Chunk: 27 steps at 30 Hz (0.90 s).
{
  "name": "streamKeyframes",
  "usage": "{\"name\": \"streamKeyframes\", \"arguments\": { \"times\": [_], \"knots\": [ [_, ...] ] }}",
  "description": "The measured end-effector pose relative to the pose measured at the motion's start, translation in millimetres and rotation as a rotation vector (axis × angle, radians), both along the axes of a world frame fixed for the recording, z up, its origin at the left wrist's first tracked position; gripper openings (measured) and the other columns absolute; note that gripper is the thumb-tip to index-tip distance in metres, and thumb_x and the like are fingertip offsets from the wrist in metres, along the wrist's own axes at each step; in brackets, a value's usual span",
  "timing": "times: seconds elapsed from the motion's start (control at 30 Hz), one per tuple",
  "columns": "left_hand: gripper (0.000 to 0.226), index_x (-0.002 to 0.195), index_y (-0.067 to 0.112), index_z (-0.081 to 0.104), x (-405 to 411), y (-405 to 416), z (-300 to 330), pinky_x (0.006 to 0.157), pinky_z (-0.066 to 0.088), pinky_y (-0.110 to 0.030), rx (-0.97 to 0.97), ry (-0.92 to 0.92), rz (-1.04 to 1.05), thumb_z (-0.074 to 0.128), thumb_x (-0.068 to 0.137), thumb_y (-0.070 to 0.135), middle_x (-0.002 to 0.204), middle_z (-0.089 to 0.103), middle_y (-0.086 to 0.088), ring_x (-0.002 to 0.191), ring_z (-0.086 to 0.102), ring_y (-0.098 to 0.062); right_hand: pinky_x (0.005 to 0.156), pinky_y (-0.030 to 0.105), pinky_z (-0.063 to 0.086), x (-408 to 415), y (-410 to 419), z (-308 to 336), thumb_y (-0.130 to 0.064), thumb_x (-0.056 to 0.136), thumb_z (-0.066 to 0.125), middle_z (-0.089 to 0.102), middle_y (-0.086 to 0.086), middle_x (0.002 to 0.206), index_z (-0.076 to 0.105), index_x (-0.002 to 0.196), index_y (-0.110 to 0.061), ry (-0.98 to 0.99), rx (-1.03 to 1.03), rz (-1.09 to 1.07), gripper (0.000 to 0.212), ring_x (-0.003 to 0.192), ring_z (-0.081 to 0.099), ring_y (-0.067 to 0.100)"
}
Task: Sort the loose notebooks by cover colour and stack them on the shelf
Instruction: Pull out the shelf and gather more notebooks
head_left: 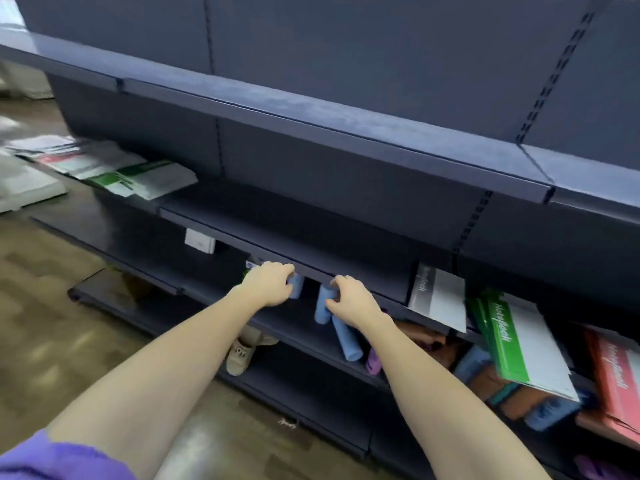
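Item 1, nearest: your left hand [272, 284], fingers curled round a light blue roll [296, 285] just under the lip of the middle shelf [311, 237]. Risk: lifted too steeply, the roll could catch on that lip.

Item 2: your right hand [349, 301], gripping a second blue roll [323, 304] that stands near upright. A third blue roll [347, 341] leans just below it; judged likely to tip or roll off the lower shelf if knocked.

Item 3, to your right: notebooks. A grey notebook [438, 296] lies beside a green notebook [512, 344] that tilts over the shelf edge, and a red notebook [613, 372] sits at the frame's border. The green one looks poised to slide; a nudge from your forearm could send it down.

Item 4, far left: further notebooks [114, 168] lie fanned on the shelf, blurred. Neither hand holds a notebook; sorting looks barely begun.
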<state>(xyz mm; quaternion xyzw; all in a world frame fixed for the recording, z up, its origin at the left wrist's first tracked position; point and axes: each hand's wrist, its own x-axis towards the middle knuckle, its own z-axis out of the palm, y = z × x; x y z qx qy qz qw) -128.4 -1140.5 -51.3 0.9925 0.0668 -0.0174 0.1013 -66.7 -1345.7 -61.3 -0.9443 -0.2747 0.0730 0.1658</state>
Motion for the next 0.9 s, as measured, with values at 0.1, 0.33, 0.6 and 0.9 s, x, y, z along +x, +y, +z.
{"name": "streamKeyframes", "arguments": {
  "times": [0.1,0.33,0.6,0.9],
  "knots": [
    [0.034,0.126,0.02,0.054,-27,72,1,0.089,0.042,-0.041,0.032,0.001,0.09,0.048,0.097,0.036,0.125,0.061,-0.007,0.116,0.053,-0.033,0.097,0.041,0.046,-16,77,-1,-0.034,0.094,0.057,0.055,0.007,0.127,0.053,0.128,-0.013,0.003,-0.022,0.07,0.04,0.118,0.052,0.027],
    [0.046,0.137,0.022,0.052,-96,212,-5,0.096,0.042,-0.043,0.056,0.021,0.235,0.045,0.1,0.048,0.13,0.059,-0.005,0.121,0.05,-0.03,0.099,0.039,0.043,-61,235,-15,-0.033,0.095,0.057,0.055,0.009,0.131,0.051,0.135,-0.012,-0.02,-0.018,0.201,0.045,0.122,0.052,0.029],
    [0.048,0.139,0.023,0.049,-122,328,-5,0.101,0.039,-0.042,0.166,-0.001,0.366,0.041,0.1,0.05,0.135,0.052,-0.005,0.126,0.043,-0.029,0.104,0.04,0.042,-66,362,-12,-0.033,0.095,0.056,0.052,0.008,0.136,0.049,0.139,-0.013,-0.035,0.012,0.283,0.048,0.125,0.049,0.028],
    [0.048,0.141,0.021,0.045,-68,452,-3,0.099,0.04,-0.041,0.153,-0.018,0.404,0.042,0.1,0.047,0.135,0.053,-0.004,0.125,0.046,-0.028,0.105,0.039,0.041,0,494,-20,-0.03,0.095,0.055,0.051,0.008,0.137,0.048,0.138,-0.011,-0.015,0.039,0.266,0.047,0.126,0.048,0.027]
  ]
}}
